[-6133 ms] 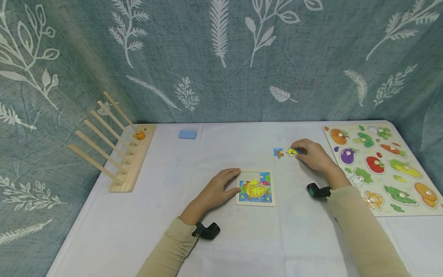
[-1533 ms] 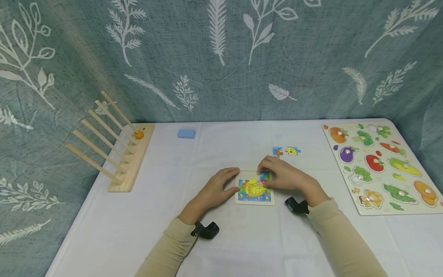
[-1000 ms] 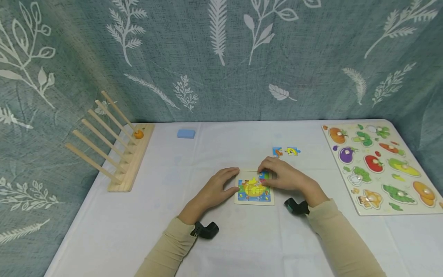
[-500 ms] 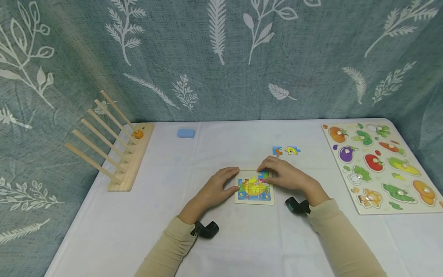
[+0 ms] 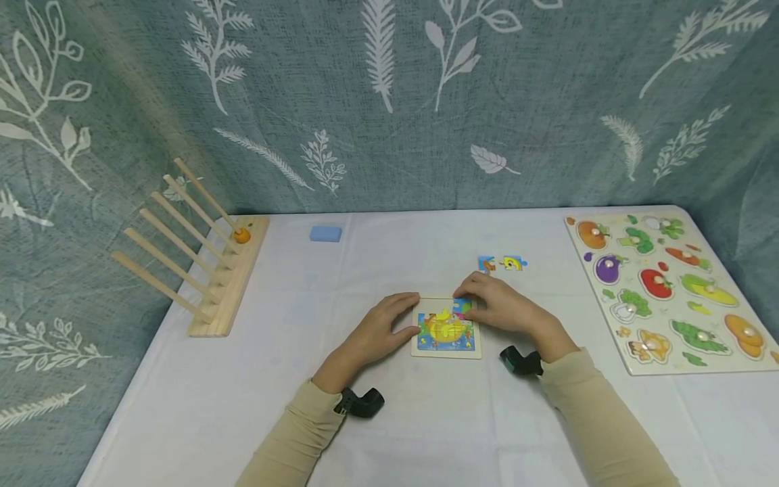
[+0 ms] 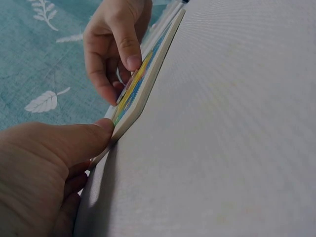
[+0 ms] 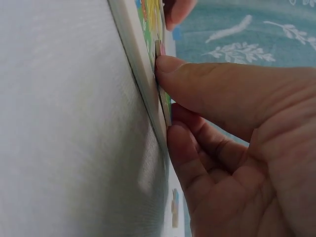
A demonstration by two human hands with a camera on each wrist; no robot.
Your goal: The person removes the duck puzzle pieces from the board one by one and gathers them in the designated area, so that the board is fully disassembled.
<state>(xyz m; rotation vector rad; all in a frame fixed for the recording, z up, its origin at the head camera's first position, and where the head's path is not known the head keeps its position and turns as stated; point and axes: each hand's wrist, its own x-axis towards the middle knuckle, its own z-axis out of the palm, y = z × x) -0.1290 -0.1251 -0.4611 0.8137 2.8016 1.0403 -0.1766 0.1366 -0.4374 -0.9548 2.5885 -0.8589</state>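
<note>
Lying flat near the middle of the white cloth-covered table (image 5: 377,439), between the two hands: a small square puzzle tray (image 5: 446,354) with a pale wooden rim. Inside, a glossy picture with a big bright yellow shape at the centre, blue along the bottom, green and pink touches, and bare pale backing at the upper left. Gripped at its left edge by the left hand (image 5: 379,331), thumb on the rim. Pinched between thumb and fingers of the right hand (image 5: 502,303), at the tray's upper right: a thin blue, green and pink jigsaw section (image 5: 460,307), slightly raised and tilted; too covered by fingers to tell whether one piece or several. Just beyond, side by side, a blue-and-brown jigsaw piece (image 5: 486,264) and a yellow-and-blue jigsaw piece (image 5: 513,263). Farther left, a flat blue rectangular block (image 5: 325,234) and a pale wooden six-peg rack (image 5: 234,297); well to the right, a cream vegetable-picture board (image 5: 660,318).
</note>
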